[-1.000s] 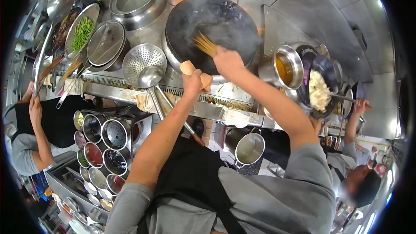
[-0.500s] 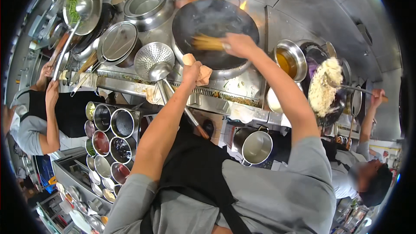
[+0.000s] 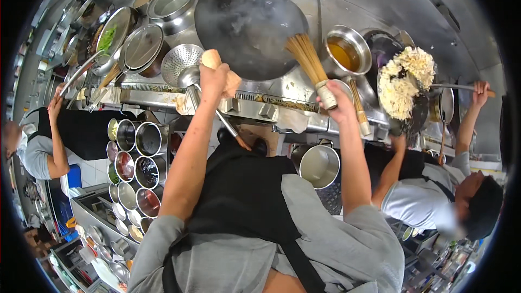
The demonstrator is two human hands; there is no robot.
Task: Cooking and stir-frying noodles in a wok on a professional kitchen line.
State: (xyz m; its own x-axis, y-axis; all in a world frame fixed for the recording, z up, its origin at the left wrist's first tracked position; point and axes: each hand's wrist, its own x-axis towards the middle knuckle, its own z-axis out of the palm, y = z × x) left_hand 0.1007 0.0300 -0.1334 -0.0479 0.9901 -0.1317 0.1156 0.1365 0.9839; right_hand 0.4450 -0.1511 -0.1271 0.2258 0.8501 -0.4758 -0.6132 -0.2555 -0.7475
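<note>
My left hand [image 3: 214, 82] is closed around a folded tan cloth [image 3: 232, 83] at the near left edge of a large dark wok [image 3: 247, 30]. Whether it also grips the wok's rim or ear through the cloth is hidden. Faint steam hangs over the wok, which looks tilted and has no food visible in it. In my right hand [image 3: 341, 104] is a bamboo wok brush [image 3: 308, 61], gripped by its pale wrapped end. Its bristles point up and left, beside the wok's right edge.
A perforated skimmer [image 3: 179, 65] and ladle rest left of the wok. A pot of amber liquid [image 3: 348, 54] and a second bamboo brush [image 3: 359, 109] are at right. Co-workers stand both sides; the right one handles a wok of fried rice [image 3: 404, 84]. Below is a white-lined pot [image 3: 319, 167].
My right hand has drawn the brush out of the wok, toward me and to the right. The wok has shifted up and left and tilted. Flames behind it no longer show.
</note>
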